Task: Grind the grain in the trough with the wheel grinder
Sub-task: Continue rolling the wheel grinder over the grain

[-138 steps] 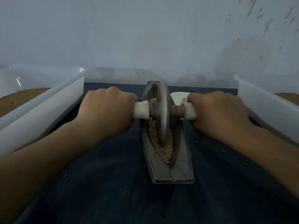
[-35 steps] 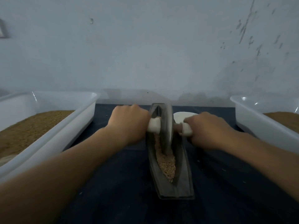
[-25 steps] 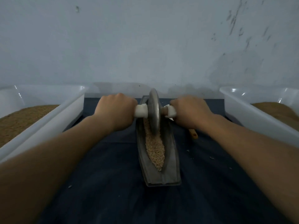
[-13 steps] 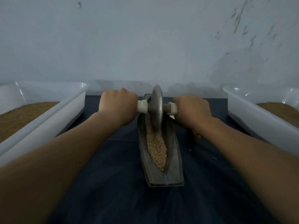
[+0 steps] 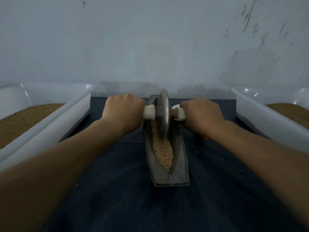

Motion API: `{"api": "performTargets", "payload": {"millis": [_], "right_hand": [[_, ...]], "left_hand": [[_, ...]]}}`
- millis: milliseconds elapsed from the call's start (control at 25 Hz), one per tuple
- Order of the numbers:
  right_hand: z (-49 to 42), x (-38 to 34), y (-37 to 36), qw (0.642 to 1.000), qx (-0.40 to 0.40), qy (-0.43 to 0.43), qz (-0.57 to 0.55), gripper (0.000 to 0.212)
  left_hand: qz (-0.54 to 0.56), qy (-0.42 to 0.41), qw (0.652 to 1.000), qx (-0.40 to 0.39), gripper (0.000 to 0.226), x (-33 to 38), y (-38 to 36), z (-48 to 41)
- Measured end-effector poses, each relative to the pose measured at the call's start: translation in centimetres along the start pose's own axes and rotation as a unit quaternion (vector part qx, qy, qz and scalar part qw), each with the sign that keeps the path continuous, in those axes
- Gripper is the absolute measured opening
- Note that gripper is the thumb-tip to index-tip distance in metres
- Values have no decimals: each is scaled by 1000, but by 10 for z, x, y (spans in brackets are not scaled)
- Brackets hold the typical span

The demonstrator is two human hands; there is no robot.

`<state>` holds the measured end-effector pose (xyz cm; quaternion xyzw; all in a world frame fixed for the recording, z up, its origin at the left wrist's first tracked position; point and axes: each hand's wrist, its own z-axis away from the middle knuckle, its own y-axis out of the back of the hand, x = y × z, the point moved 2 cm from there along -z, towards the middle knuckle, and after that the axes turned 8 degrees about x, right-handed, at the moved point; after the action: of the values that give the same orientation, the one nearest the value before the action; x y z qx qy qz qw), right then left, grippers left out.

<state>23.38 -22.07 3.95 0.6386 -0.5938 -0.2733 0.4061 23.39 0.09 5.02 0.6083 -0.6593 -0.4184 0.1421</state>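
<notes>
Left hand (image 5: 124, 111) and right hand (image 5: 201, 114) each grip the handle either side of the wheel (image 5: 164, 114), standing in the trough (image 5: 179, 158), grain (image 5: 163, 148) just nearside.

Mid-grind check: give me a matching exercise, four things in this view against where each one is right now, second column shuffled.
Things:
1. wheel
2. grain
3. left hand
4. right tub

Places:
a. gripping the white handle left of the wheel
b. upright at the far end of the trough
c. lying in the trough's groove, nearer than the wheel
d. at the far right, holding brown material

Pairs: 1-b, 2-c, 3-a, 4-d.
</notes>
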Motion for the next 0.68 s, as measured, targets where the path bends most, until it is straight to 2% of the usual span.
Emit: {"api": "performTargets", "payload": {"millis": [80, 120, 160, 240, 280, 320, 400, 480, 560, 600, 680], "right_hand": [[31, 5, 3, 992, 104, 71, 30, 34], [42, 5, 2, 986, 144, 72, 52, 37], [40, 3, 2, 982, 151, 74, 82, 38], [15, -1, 2, 996, 76, 38, 33, 27], [-2, -5, 0, 1000, -5, 0, 8, 18], [-17, -7, -2, 998, -54, -18, -7, 11], [-25, -5, -4, 997, -76, -23, -4, 9], [3, 2, 0, 1000, 4, 24, 15, 21], [43, 6, 4, 988, 127, 78, 46, 29], [51, 8, 5, 979, 173, 92, 56, 32], [38, 3, 6, 983, 152, 82, 63, 33]], "left_hand": [[-7, -59, 997, 52, 38, -1, 4, 24], [-7, -50, 997, 63, 47, 0, 6, 30], [-14, -29, 998, 52, 48, 1, 5, 29], [-11, 5, 1000, 8, 26, 5, -4, 14], [-4, 23, 1000, -9, 11, 7, -4, 1], [-1, 36, 999, -28, 7, 6, -6, -10], [-5, 33, 998, -53, 12, 6, -5, -18], [-4, -13, 1000, -1, 15, 3, 0, 3], [16, -55, 996, 71, 46, 2, 8, 36], [32, -45, 994, 97, 52, 0, 10, 40], [35, 2, 998, 47, 46, 1, 2, 41]]}}
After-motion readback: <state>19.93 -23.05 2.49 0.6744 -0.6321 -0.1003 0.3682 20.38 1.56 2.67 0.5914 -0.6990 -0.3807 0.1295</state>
